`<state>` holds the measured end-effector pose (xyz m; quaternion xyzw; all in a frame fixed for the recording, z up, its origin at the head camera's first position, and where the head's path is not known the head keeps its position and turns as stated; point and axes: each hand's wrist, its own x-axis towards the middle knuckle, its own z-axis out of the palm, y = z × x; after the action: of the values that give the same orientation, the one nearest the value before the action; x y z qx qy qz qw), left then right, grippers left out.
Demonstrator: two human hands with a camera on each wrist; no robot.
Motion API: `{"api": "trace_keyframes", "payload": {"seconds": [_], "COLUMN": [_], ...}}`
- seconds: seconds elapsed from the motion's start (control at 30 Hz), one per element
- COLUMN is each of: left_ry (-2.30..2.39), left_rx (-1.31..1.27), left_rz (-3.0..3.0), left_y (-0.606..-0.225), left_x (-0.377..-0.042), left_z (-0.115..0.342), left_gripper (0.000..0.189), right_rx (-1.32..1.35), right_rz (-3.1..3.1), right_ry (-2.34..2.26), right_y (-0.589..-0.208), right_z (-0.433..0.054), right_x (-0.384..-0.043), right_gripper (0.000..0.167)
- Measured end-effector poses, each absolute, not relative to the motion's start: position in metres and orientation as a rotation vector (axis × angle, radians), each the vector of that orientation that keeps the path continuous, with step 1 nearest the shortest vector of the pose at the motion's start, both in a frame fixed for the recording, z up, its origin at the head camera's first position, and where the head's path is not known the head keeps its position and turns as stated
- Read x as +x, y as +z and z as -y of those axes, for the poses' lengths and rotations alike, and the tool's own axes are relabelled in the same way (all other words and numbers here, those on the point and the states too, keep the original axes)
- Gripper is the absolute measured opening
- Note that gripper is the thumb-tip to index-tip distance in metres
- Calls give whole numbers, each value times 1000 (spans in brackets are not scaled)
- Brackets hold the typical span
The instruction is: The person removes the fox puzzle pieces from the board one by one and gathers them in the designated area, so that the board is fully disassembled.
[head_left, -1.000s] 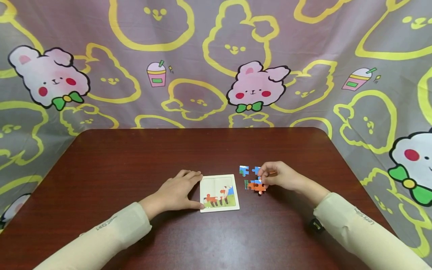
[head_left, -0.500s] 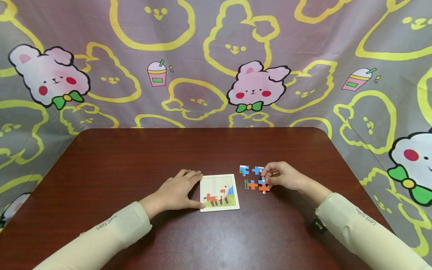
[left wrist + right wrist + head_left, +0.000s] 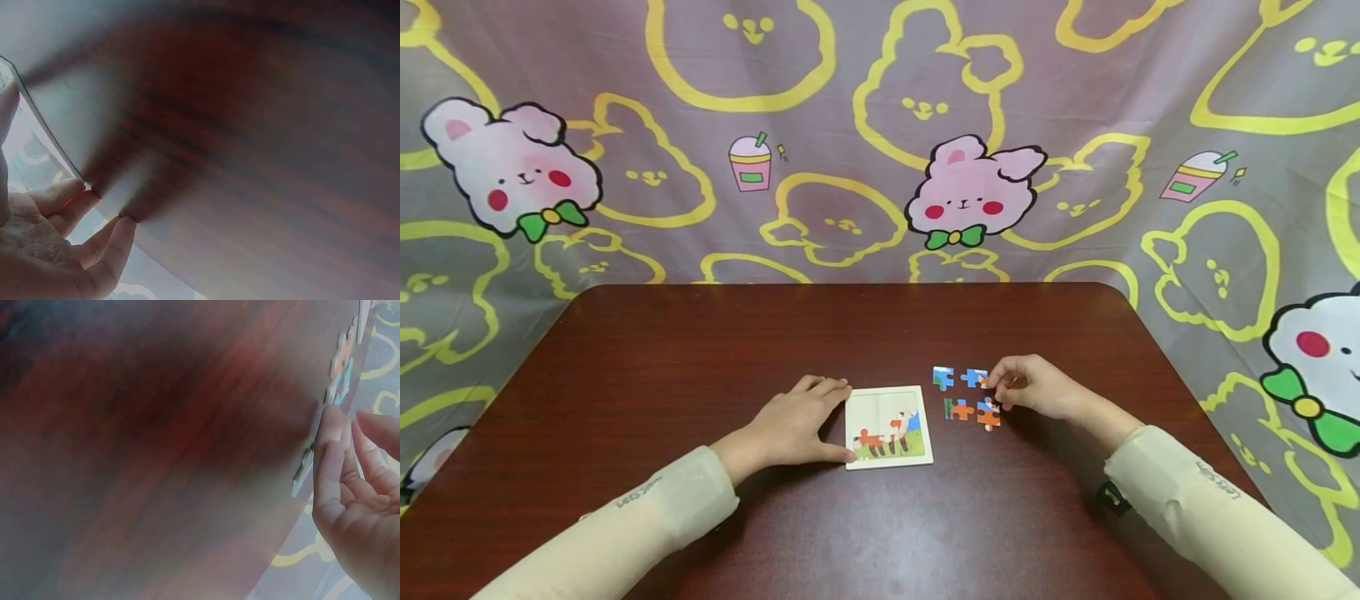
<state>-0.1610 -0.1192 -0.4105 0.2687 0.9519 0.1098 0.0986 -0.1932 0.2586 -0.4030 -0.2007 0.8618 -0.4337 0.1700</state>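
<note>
Head: left hand [image 3: 786, 423] spread, tips touching left edge of board [image 3: 868, 409], below frame centre. Good brace, don't let it slip. Right hand [image 3: 1039, 388], right of centre, fingers bent at loose pieces [image 3: 957, 409]; light touch, pieces flat. Vs 0.5 s ago: slightly further right, more of upper-right piece [image 3: 974, 378] showing.

Left wrist: fingers apart, lower left.

Right wrist: fingers bent, right side; can't tell if pinching a piece.

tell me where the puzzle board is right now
In the head view, the puzzle board lies on the table below the picture's centre, with the left grip at its left edge and the loose puzzle pieces to its right.
</note>
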Motion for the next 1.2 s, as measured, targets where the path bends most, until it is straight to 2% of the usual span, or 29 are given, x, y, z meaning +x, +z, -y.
{"api": "trace_keyframes", "payload": {"seconds": [0.27, 0.6, 0.9, 1.2], "left_ry": [340, 347, 347, 343], "left_rx": [809, 804, 796, 804], "left_rz": [-2811, -2808, -2810, -2817], "left_y": [-409, -409, -408, -409], "left_x": [-162, -162, -160, -161], "left_z": [119, 119, 118, 119], "left_gripper": [94, 95, 96, 95], "right_rx": [-605, -735, -865, -1057], "right_rz": [-2534, -2520, -2478, -2521], "right_ry": [-1162, -1052, -976, -822], "right_y": [-395, -394, -396, -401], "right_z": [-250, -204, -166, -152], "right_x": [-198, -200, -198, -192], "right_gripper": [8, 8, 10, 15]}}
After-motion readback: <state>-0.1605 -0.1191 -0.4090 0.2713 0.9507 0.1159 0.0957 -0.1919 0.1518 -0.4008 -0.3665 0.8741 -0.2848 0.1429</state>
